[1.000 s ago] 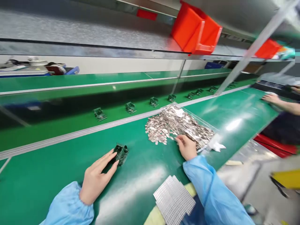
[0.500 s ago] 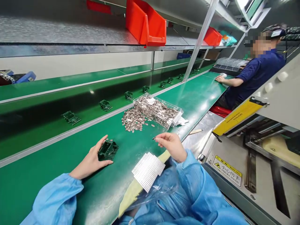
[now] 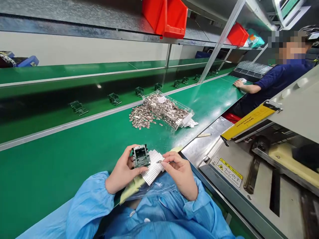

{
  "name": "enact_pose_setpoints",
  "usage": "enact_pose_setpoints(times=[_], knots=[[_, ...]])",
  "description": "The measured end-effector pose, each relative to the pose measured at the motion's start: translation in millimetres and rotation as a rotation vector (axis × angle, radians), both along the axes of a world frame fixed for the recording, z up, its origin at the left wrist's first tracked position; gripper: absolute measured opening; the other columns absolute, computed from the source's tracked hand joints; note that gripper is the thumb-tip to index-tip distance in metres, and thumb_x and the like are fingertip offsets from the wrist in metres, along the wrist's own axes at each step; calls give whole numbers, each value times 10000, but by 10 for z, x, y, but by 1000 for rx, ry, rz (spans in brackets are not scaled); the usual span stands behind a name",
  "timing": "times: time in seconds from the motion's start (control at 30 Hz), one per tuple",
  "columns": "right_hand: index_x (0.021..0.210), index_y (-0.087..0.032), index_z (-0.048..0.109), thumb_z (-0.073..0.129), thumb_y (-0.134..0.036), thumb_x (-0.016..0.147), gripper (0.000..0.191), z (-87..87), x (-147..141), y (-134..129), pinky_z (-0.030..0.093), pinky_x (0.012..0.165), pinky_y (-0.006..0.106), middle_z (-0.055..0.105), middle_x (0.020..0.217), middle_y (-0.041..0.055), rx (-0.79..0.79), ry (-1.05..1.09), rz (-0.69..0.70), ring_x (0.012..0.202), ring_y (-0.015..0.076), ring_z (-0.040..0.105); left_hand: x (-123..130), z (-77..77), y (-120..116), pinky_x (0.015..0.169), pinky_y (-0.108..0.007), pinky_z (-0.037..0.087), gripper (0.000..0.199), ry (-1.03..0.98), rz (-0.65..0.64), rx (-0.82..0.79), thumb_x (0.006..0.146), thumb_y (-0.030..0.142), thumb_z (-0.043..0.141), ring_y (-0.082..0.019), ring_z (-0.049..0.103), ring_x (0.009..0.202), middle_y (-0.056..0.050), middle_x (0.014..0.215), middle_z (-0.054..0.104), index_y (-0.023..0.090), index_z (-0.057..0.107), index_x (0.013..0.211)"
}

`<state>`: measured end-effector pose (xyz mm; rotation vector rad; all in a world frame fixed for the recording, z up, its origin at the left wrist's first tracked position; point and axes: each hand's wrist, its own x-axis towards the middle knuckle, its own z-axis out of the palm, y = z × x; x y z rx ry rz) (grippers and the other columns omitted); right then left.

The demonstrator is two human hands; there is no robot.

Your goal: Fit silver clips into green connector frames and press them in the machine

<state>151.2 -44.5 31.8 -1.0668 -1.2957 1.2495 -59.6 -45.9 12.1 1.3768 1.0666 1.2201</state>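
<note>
My left hand (image 3: 124,171) is closed around a green circuit board assembly (image 3: 141,156), a boxy frame of boards with a dark opening facing up. Just to its right, my right hand (image 3: 179,172) pinches a small metal piece (image 3: 159,161) between thumb and fingertips. Below and between both hands lies a white ridged sheet (image 3: 152,172) on a yellow strip (image 3: 133,189) at the bench edge. Farther forward, many small metal pieces (image 3: 142,117) are heaped on the green bench, spilling beside a clear plastic tray (image 3: 183,123) full of them.
Several circuit board assemblies (image 3: 114,99) stand in a row on the green conveyor (image 3: 97,109) behind the bench. Red bins (image 3: 174,21) sit on the shelf above. A machine (image 3: 229,172) with a warning label stands at right. A co-worker (image 3: 271,79) sits at the far right.
My left hand has lifted the circuit board assembly from the bench and brought it right, toward my body. My right hand has come nearer with its small metal piece. The view has shifted.
</note>
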Motion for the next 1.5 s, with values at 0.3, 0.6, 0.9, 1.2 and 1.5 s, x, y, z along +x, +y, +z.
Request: enact_pose_setpoints(times=[0.3,0.6,0.9,1.2,1.5], knots=[[731,-205,680,669,-260,791,83,35,-33,-169,459,790,341,597,1122,92,56,-188,16,984,229,573,222,14,-136,798,-248,566,545,-178,-150,-120,754,222,745,-177,681,940,-66,1108,656,240,465,1220],[662,-227,689,709,-209,734,77,-35,-191,-166,386,975,410,606,1131,78,69,-257,-27,1109,255,547,196,-21,-177,772,-218,562,481,-124,-213,-137,795,201,686,-152,673,913,-63,1084,652,237,467,1222],[661,-210,652,685,-220,744,90,-76,-232,-228,468,670,306,605,1030,78,44,-255,-109,876,212,575,180,27,-216,822,-244,549,365,29,-229,-49,897,276,556,-181,659,978,-85,1105,643,221,477,1249],[711,-205,593,687,-338,763,171,-135,-261,-262,446,531,256,589,823,44,-119,-49,-89,692,166,538,256,24,-275,778,-241,559,312,53,-119,-34,897,275,525,-192,671,983,-96,1118,669,194,507,1198],[685,-203,572,853,-389,589,351,-135,-309,-267,476,576,257,584,747,9,-273,219,-98,638,144,527,279,27,-296,785,-250,569,312,52,-88,-77,877,275,557,-194,671,986,-82,1116,673,199,534,1179]])
